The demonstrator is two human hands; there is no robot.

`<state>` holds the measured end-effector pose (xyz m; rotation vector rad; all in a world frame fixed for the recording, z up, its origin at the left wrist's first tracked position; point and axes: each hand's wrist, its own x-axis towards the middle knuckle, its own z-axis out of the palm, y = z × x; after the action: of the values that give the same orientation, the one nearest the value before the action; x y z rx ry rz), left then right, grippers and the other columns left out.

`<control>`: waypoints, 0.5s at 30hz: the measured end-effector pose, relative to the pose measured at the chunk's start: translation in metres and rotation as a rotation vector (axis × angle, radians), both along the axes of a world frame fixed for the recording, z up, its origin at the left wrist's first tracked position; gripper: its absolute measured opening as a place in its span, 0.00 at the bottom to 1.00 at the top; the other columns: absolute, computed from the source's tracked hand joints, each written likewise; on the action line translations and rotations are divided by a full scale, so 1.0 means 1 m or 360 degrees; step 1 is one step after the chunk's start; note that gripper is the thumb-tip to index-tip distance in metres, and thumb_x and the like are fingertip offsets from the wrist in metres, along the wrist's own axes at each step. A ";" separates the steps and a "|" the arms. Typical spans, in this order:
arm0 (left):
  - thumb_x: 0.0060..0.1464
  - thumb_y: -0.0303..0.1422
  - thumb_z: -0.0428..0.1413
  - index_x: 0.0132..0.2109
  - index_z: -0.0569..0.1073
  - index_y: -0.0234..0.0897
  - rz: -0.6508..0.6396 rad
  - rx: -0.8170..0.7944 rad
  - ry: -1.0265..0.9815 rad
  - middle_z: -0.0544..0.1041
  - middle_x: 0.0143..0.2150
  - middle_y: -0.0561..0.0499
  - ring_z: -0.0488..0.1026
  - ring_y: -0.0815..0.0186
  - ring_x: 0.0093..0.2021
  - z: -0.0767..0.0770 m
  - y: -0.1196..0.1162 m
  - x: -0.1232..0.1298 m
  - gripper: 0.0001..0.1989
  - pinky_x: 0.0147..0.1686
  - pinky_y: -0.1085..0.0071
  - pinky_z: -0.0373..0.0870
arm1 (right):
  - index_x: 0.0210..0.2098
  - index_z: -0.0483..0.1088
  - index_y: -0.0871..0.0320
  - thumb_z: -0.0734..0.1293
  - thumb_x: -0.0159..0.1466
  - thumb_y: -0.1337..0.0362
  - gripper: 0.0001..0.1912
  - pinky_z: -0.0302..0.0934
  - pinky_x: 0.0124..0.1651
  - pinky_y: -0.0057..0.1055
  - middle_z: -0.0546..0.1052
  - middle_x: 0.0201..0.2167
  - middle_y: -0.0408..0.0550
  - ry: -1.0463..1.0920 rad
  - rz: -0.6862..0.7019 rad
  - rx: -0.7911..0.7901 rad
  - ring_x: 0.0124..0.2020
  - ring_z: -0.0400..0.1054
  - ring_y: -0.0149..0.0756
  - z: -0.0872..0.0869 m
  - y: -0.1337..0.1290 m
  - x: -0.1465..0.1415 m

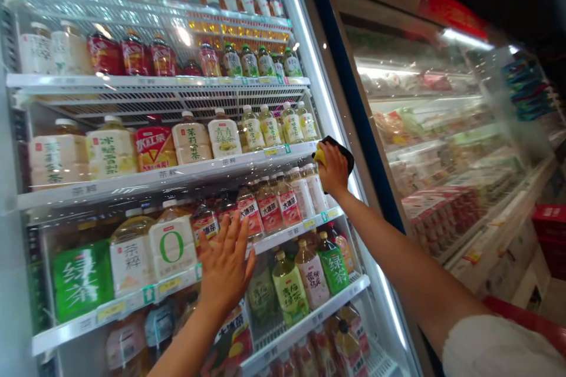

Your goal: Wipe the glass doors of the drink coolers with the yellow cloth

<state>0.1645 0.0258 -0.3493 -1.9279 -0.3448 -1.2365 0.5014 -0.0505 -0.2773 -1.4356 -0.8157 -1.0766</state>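
Note:
A tall drinks cooler with lit shelves fills the view, and light reflections show on its glass door. My left hand is spread flat with its fingers apart, at or against the glass in front of the iced tea bottles. Higher up, near the door's right edge, my right hand is closed around a black block with a yellow part. The block seems to lie against the glass; its exact kind is partly hidden by my fingers. Both arms are stretched forward.
Behind the glass, shelves carry rows of bottles, among them large green tea bottles and red tea bottles. A dark blue door frame borders the right side. Beyond it stands an open chiller with packaged food, and red boxes.

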 end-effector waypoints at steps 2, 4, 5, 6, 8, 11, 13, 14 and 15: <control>0.66 0.38 0.52 0.76 0.35 0.47 -0.0006 0.0003 -0.0007 0.55 0.75 0.42 0.47 0.54 0.76 0.001 0.000 0.004 0.42 0.73 0.41 0.30 | 0.69 0.59 0.51 0.56 0.69 0.64 0.29 0.51 0.70 0.53 0.62 0.71 0.50 0.0000 0.0043 0.0065 0.71 0.53 0.48 0.004 -0.011 0.030; 0.66 0.39 0.52 0.76 0.36 0.47 -0.0009 0.0002 -0.0018 0.55 0.74 0.42 0.49 0.54 0.75 0.001 0.000 0.006 0.42 0.73 0.40 0.30 | 0.69 0.59 0.53 0.56 0.69 0.62 0.29 0.53 0.69 0.52 0.63 0.70 0.53 0.0018 0.0046 0.0137 0.71 0.55 0.48 -0.007 -0.020 0.058; 0.66 0.39 0.52 0.76 0.36 0.47 -0.0005 -0.0002 -0.0021 0.56 0.74 0.42 0.50 0.54 0.75 0.000 0.000 0.006 0.42 0.73 0.40 0.31 | 0.69 0.59 0.54 0.56 0.70 0.62 0.29 0.53 0.69 0.52 0.63 0.70 0.54 0.0025 0.0043 0.0168 0.70 0.55 0.48 -0.016 -0.023 0.069; 0.66 0.39 0.52 0.76 0.35 0.47 0.0000 -0.0006 -0.0021 0.56 0.74 0.42 0.50 0.53 0.75 0.000 0.000 0.006 0.42 0.73 0.40 0.31 | 0.69 0.59 0.55 0.56 0.70 0.61 0.29 0.54 0.68 0.52 0.64 0.70 0.56 0.0028 0.0039 0.0189 0.70 0.55 0.48 -0.023 -0.024 0.079; 0.66 0.39 0.51 0.76 0.34 0.46 0.0011 -0.0009 -0.0021 0.55 0.74 0.41 0.50 0.53 0.75 -0.001 0.001 0.006 0.42 0.73 0.40 0.30 | 0.68 0.60 0.58 0.55 0.70 0.60 0.28 0.55 0.68 0.53 0.65 0.69 0.58 0.0041 0.0031 0.0222 0.70 0.56 0.48 -0.028 -0.023 0.092; 0.66 0.40 0.52 0.76 0.34 0.46 0.0035 -0.0003 -0.0012 0.55 0.75 0.41 0.50 0.53 0.75 -0.001 0.002 0.005 0.42 0.73 0.40 0.29 | 0.68 0.60 0.61 0.55 0.70 0.60 0.29 0.56 0.66 0.56 0.66 0.67 0.61 0.0120 0.0025 0.0312 0.68 0.58 0.51 -0.003 -0.015 0.092; 0.66 0.40 0.52 0.76 0.34 0.46 0.0059 -0.0004 -0.0007 0.54 0.75 0.42 0.49 0.53 0.75 -0.002 0.002 0.005 0.43 0.73 0.41 0.28 | 0.69 0.59 0.61 0.55 0.70 0.60 0.30 0.56 0.66 0.56 0.66 0.68 0.61 0.0147 0.0016 0.0319 0.68 0.58 0.53 0.023 -0.008 0.076; 0.66 0.40 0.52 0.76 0.34 0.45 0.0072 -0.0008 -0.0002 0.54 0.75 0.42 0.49 0.53 0.75 -0.002 0.002 0.005 0.43 0.73 0.42 0.28 | 0.70 0.58 0.59 0.56 0.70 0.60 0.30 0.56 0.66 0.55 0.64 0.69 0.60 0.0122 0.0005 0.0270 0.69 0.57 0.53 0.032 -0.005 0.063; 0.66 0.40 0.52 0.76 0.34 0.45 0.0084 -0.0014 0.0002 0.53 0.75 0.42 0.49 0.53 0.75 -0.003 0.001 0.004 0.43 0.73 0.42 0.28 | 0.70 0.57 0.58 0.56 0.70 0.60 0.30 0.54 0.67 0.54 0.63 0.70 0.58 0.0071 -0.0010 0.0196 0.70 0.55 0.53 0.037 -0.003 0.049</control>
<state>0.1684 0.0270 -0.3522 -1.9145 -0.3988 -1.2014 0.5502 -0.0540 -0.2405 -1.3546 -0.7014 -1.0773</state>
